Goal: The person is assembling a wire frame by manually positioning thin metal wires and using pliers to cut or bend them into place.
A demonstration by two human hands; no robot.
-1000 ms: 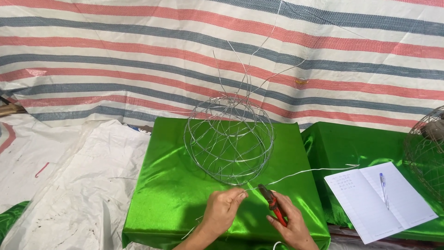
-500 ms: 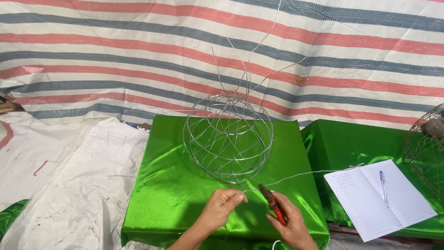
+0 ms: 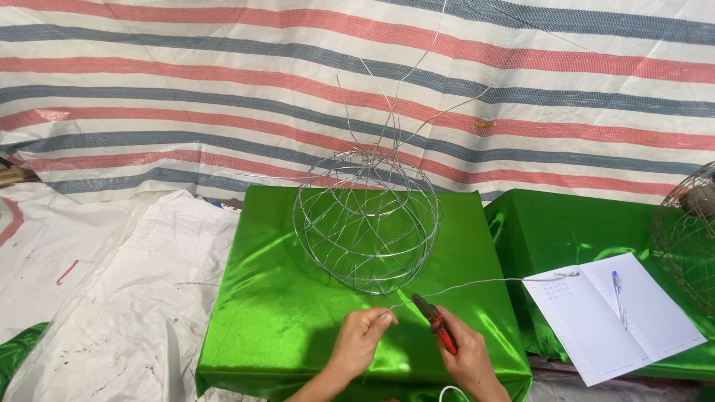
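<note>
Below the wire ball (image 3: 365, 221), keep your left hand (image 3: 363, 336) pinching the wire (image 3: 477, 283) taut while your right hand (image 3: 468, 356), clamped on the pliers (image 3: 435, 323), bites squarely

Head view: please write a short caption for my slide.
Left hand pinches wire; right hand holds red pliers beside wire sphere.

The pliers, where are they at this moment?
In the head view the pliers are low and right of centre, held in the right hand above the green cloth, just right of the left hand pinching the wire.
</note>
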